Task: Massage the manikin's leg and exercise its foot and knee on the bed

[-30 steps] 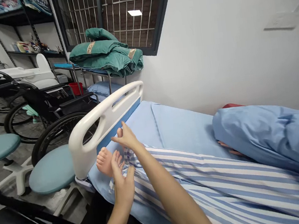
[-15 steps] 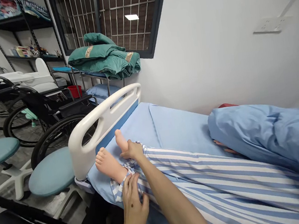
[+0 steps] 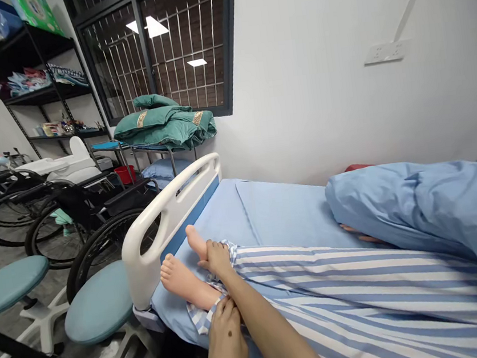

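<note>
A manikin in blue-and-white striped trousers (image 3: 335, 271) lies on the bed, its bare feet toward the footboard. My left hand (image 3: 227, 332) is closed on the trouser cuff (image 3: 203, 319) of the near leg, just above the near foot (image 3: 185, 280); part of that ankle shows bare. Reaching across, my right hand (image 3: 217, 259) wraps round the far ankle at its cuff, behind the far foot (image 3: 196, 241). My right forearm crosses over the near leg and hides part of it. The fingertips of my left hand are partly hidden in the cloth.
A white footboard (image 3: 172, 201) closes the bed's end. A blue quilt (image 3: 404, 200) covers the manikin's upper part, with fingers showing under its edge. Stools (image 3: 100, 304), wheelchairs (image 3: 96, 212), and a shelf rack (image 3: 51, 91) stand left; folded green bedding (image 3: 167, 124) lies beyond.
The view has tilted up. My left hand has closed on the near cuff and shifted it up the leg, baring more ankle. My right hand stays at the far ankle.
</note>
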A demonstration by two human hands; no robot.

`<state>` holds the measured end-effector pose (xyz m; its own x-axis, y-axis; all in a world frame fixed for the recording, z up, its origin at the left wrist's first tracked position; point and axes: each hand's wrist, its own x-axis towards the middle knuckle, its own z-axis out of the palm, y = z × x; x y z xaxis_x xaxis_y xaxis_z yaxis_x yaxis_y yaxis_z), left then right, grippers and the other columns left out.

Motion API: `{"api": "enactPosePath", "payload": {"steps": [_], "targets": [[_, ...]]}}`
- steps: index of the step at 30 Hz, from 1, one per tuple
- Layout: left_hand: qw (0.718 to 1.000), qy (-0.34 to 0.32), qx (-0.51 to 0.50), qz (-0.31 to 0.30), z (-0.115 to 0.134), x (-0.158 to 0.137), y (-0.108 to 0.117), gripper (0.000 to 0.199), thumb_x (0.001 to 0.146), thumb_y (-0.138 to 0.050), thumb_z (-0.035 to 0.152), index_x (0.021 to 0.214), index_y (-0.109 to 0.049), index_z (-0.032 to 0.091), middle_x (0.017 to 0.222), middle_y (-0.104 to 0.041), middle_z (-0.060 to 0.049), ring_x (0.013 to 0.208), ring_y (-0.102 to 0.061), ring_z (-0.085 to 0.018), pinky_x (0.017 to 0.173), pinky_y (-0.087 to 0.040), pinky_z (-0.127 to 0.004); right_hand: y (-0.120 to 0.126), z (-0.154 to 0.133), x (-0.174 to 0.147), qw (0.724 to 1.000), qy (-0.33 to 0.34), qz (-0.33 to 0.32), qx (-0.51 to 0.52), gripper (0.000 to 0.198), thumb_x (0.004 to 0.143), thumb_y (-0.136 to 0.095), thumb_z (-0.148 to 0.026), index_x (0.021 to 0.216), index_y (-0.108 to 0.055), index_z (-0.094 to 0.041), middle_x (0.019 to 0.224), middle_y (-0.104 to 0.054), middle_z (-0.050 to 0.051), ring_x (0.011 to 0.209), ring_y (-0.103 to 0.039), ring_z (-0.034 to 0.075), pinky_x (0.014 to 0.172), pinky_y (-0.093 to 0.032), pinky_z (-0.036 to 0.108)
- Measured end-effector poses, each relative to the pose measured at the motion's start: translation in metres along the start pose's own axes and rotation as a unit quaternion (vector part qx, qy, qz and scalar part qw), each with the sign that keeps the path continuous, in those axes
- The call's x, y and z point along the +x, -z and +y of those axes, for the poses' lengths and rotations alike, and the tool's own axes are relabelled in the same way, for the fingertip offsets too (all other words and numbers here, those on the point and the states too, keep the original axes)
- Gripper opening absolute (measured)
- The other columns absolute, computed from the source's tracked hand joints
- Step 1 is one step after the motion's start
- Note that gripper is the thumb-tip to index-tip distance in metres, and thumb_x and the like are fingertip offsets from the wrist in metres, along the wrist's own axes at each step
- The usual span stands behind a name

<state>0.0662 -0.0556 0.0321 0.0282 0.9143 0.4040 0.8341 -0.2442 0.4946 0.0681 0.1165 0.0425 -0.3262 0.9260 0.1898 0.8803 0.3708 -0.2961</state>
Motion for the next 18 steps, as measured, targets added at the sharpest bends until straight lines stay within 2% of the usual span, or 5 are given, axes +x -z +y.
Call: {"api": "enactPosePath", "payload": {"steps": [8, 14, 16, 18], "targets": [[0.998, -0.045, 0.027, 0.037, -0.004, 0.002, -0.007, 0.055, 0.064, -0.035, 0.002, 0.111, -0.06, 0.015, 0.112, -0.061, -0.011, 0.108, -0.052, -0.025, 0.094, -0.043, -0.045, 0.006, -0.003, 0.0, 0.999, -0.023, -0.013, 0.023, 0.059, 0.057, -0.07, -0.051, 0.101, -0.049, -0.017, 0.099, -0.061, 0.012, 0.097, -0.054, 0.027, 0.084, -0.029, 0.035], [0.999, -0.018, 0.006, 0.04, -0.009, -0.006, -0.02, 0.054, 0.066, -0.037, 0.004, 0.115, -0.058, 0.012, 0.118, -0.058, -0.012, 0.116, -0.048, -0.026, 0.098, -0.041, -0.042, 0.009, -0.006, -0.004, 0.999, -0.007, 0.024, 0.033, 0.047, 0.065, -0.062, -0.049, 0.096, -0.051, -0.016, 0.094, -0.063, 0.013, 0.093, -0.056, 0.027, 0.084, -0.029, 0.037], [1.0, -0.007, -0.004, 0.03, -0.012, -0.008, -0.025, 0.056, 0.064, -0.039, 0.005, 0.116, -0.058, 0.012, 0.121, -0.056, -0.012, 0.118, -0.046, -0.026, 0.099, -0.04, -0.042, 0.011, -0.009, -0.004, 0.998, -0.031, 0.026, 0.043, 0.044, 0.066, -0.061, -0.048, 0.094, -0.052, -0.015, 0.092, -0.063, 0.014, 0.092, -0.057, 0.028, 0.085, -0.03, 0.038], [1.0, 0.006, -0.016, 0.01, -0.017, -0.009, -0.028, 0.057, 0.063, -0.041, 0.006, 0.117, -0.058, 0.014, 0.122, -0.056, -0.011, 0.119, -0.044, -0.027, 0.101, -0.038, -0.041, 0.015, -0.014, -0.005, 0.996, -0.059, -0.004, 0.066, 0.04, 0.068, -0.059, -0.048, 0.093, -0.053, -0.017, 0.091, -0.064, 0.014, 0.092, -0.057, 0.029, 0.084, -0.031, 0.038]]}}
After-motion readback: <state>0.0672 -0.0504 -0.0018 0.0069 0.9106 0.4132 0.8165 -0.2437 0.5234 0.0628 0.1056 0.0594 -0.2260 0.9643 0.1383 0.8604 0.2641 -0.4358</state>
